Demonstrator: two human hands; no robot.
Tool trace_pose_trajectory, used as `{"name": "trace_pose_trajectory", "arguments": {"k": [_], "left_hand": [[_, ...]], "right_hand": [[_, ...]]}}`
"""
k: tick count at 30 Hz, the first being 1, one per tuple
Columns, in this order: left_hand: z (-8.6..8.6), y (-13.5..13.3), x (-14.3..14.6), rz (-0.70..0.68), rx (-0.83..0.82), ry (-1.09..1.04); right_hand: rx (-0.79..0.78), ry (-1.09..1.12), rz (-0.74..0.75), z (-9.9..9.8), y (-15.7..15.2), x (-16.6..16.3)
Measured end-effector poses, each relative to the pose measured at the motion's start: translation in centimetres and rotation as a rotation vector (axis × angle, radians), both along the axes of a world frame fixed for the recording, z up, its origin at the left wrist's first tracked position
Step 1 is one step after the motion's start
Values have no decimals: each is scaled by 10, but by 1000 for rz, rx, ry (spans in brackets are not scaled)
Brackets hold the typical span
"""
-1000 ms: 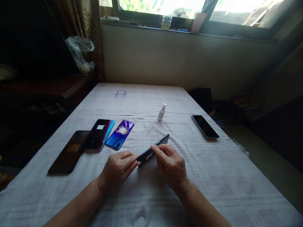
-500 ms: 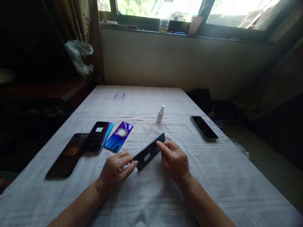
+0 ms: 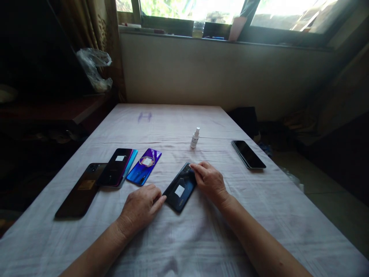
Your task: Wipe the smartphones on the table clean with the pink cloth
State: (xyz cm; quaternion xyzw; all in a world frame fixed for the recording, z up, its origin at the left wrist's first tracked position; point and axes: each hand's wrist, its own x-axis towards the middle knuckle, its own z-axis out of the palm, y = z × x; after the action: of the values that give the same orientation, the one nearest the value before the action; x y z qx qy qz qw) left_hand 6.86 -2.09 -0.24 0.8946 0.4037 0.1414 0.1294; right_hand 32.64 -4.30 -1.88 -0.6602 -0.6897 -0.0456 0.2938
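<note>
A dark smartphone (image 3: 188, 186) with a white square sticker lies nearly flat on the cloth, its back facing up. My left hand (image 3: 143, 205) is closed at its near left corner, the thumb tip against the edge. At the far end by the camera, my right hand (image 3: 210, 180) grips the phone between thumb and fingers; the fingertips are partly hidden. Left of it rests a blue-purple phone (image 3: 138, 173), back up, also bearing a white sticker. Beside that, a black phone (image 3: 112, 172) with a sticker overlaps a light-blue phone (image 3: 131, 163) and a larger brown-black phone (image 3: 83, 200).
A small white dropper bottle (image 3: 195, 139) stands upright beyond my hands. Near the table's right edge, a black-screened phone (image 3: 250, 155) appears to lie on another. A pale checked cloth (image 3: 161, 246) covers the table. A wall with a windowsill (image 3: 167, 35) rises behind.
The dark phone has been lowered from a tilted, edge-on position to nearly flat, showing its back. Both hands moved with it, the right one shifting slightly away from me.
</note>
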Motion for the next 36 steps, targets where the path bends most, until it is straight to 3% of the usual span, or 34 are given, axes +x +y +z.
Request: {"name": "trace_pose_trajectory", "arguments": {"k": [5,13,19,28,36], "left_hand": [[-6,-7,3,20,72,-33],[-26,-22,24,-3,180,-63],[-22,-19,22,-9,147,-50],[-31,-15,8,-22,205,-84],[-32,-11,11,-26,225,-79]], "right_hand": [[-153,0,-57,2,6,3],[-263,-74,-61,9,18,10],[-226,-39,33,-1,9,19],[-121,-24,132,-10,-41,29],[-211,-26,121,-2,-22,30]]}}
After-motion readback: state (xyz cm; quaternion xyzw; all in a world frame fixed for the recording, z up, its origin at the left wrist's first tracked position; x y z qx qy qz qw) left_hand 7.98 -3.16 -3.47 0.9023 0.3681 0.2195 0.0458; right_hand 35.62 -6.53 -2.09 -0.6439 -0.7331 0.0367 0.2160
